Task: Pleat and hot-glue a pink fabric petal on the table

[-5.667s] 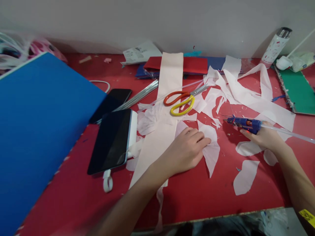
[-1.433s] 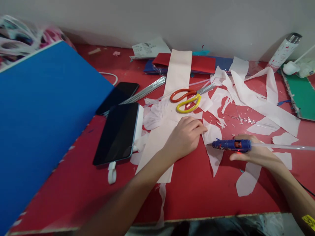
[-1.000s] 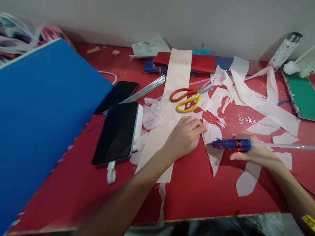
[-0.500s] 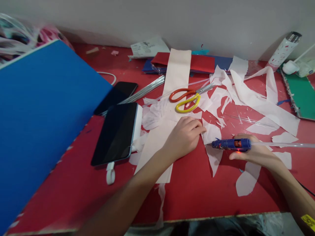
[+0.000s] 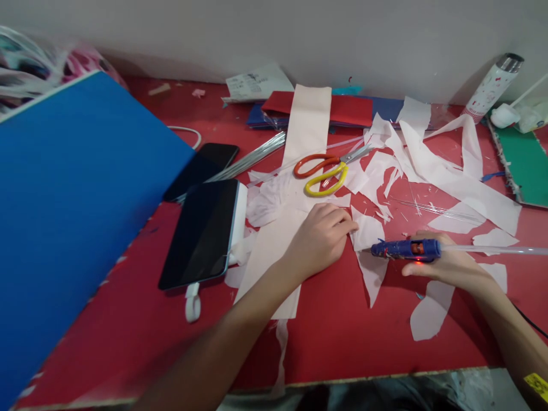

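My right hand [image 5: 447, 262] is closed around a blue hot glue gun [image 5: 405, 249], with a red light glowing on its side and a clear glue stick [image 5: 492, 250] out of its back. The gun's nozzle points left, over a pale pink cut piece of crepe paper [image 5: 371, 277]. At that piece's left edge my left hand [image 5: 323, 237] rests with fingers curled, the fingertips pinching its upper left edge. Scissors [image 5: 327, 171] with one orange and one yellow handle lie open beyond my left hand. A long pale paper strip [image 5: 268, 262] runs under my left forearm.
A tablet [image 5: 201, 234] and a phone [image 5: 209, 157] lie left, beside a large blue board [image 5: 85, 200]. Wires [image 5: 252, 154] lie behind them. Paper scraps [image 5: 454, 171] cover the right side. A white bottle [image 5: 492, 88] stands by a green board [image 5: 531, 165].
The glue gun in my right hand has shifted slightly to the right. My left hand stays in place on the paper piece.
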`<action>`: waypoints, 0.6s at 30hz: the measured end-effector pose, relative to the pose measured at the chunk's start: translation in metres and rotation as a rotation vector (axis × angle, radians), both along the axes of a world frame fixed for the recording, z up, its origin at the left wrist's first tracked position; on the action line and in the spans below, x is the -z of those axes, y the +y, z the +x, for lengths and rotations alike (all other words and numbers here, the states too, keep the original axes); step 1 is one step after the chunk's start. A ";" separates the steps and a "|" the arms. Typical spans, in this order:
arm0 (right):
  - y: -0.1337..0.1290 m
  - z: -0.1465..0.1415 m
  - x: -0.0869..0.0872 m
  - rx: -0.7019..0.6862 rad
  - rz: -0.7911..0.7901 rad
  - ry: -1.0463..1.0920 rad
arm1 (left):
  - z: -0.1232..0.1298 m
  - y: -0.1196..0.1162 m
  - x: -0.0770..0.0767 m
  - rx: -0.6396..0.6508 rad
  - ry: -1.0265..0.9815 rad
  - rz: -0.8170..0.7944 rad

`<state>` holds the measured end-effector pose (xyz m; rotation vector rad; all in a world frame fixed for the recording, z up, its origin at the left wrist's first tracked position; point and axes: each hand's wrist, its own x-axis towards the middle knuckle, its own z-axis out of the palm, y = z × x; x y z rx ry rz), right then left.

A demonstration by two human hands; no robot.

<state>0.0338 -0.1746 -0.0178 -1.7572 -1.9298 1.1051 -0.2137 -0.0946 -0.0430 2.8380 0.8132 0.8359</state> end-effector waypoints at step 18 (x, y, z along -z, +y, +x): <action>-0.003 0.005 -0.006 0.083 -0.094 -0.048 | 0.000 0.000 -0.001 -0.001 0.004 -0.022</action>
